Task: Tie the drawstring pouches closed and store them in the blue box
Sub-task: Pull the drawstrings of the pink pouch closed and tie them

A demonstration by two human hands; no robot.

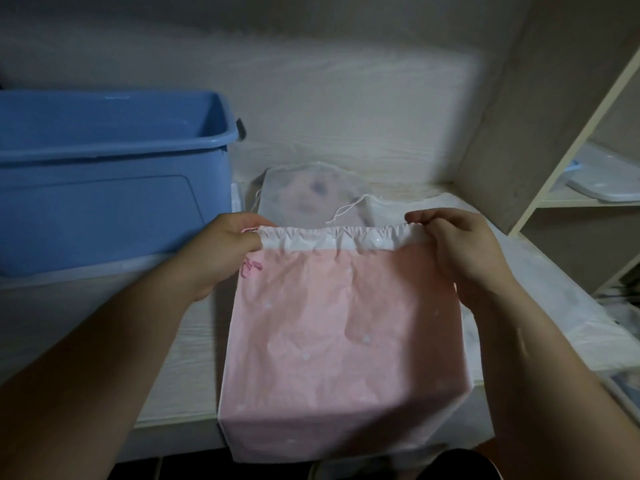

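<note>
A pink drawstring pouch [341, 348] with a white gathered top band hangs in front of me over the shelf's front edge. My left hand [221, 249] pinches the band's left end, where a pink cord shows. The right end of the band is pinched by my right hand [460, 249]. Behind the pouch lies a translucent white drawstring pouch [304, 192] with a loose white cord, and another white pouch [401, 209] beside it. The blue box [104, 178] stands open at the left on the shelf.
The white wooden shelf [187, 341] carries everything; its front edge runs under the pink pouch. A beige upright panel [519, 116] closes the right side, with shelves beyond holding a white flat object [602, 181]. Clear plastic sheets [554, 306] lie at the right.
</note>
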